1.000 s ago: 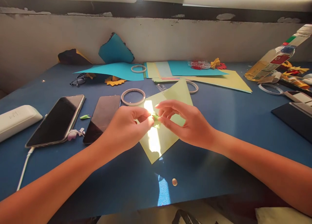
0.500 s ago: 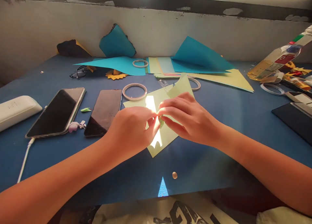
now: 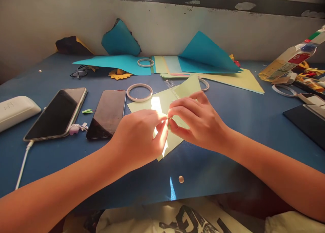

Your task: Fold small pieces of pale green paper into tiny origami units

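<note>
My left hand (image 3: 142,136) and my right hand (image 3: 200,121) meet at their fingertips above a pale green sheet (image 3: 174,146). Between the pinched fingers is a tiny green piece (image 3: 169,121), mostly hidden by them. Both thumbs and forefingers are pressed together on it. The sheet lies under the hands with its far corner curled up, and a bright patch of sunlight falls across it. A tape roll (image 3: 139,92) lies just beyond my left hand.
Two phones (image 3: 57,114) (image 3: 108,113) and a white case (image 3: 17,112) lie left. Behind are blue paper (image 3: 118,63), another tape roll (image 3: 145,62) and glasses (image 3: 79,72). At right are a tilted bottle (image 3: 288,62) and a black flat object (image 3: 304,124). A small round object (image 3: 181,179) lies near the front edge.
Both hands have shifted slightly right, with their fingertips still together. The whole view has moved a little, and the blue light patch near the front edge has become narrower.
</note>
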Demonstrator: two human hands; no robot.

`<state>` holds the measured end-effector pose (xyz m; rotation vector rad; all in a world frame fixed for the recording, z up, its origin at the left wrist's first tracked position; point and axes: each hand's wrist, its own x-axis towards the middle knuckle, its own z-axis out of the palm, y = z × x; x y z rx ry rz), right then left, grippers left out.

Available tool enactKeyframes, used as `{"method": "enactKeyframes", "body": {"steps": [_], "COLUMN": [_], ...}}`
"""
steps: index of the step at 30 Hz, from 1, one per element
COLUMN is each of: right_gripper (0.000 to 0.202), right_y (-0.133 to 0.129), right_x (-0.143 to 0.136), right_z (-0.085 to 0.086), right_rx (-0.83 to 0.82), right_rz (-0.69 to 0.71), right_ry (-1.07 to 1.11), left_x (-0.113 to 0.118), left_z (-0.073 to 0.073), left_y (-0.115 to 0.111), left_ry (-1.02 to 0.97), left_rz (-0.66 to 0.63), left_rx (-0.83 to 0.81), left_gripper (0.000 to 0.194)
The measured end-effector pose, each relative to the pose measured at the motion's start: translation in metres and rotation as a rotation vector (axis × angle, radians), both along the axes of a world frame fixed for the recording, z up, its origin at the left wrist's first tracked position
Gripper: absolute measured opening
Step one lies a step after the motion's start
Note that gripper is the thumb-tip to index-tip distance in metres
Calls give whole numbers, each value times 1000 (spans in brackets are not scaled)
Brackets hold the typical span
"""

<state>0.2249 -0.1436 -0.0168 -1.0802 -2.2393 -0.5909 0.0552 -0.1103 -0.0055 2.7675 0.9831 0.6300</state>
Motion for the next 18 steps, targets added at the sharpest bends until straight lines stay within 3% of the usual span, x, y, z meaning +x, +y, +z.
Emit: {"method": "enactKeyframes", "body": {"steps": [3,10,18], "right_gripper": [11,15,9], "right_y": [0,4,10], "right_x": [1,9,6], "right_z": [0,0,-12], "right_rx": [-44,-306,-417], "right_rz": [34,184,163], "right_ry": [91,213,316], "left_x": [0,-1,-3], "left_z": [3,14,8], "left_y": [1,8,15], "left_ry": [-50,-116,-81], "left_rz": [40,78,71], "left_rx": [-58,-433,-529], "left_gripper": [24,28,25]}}
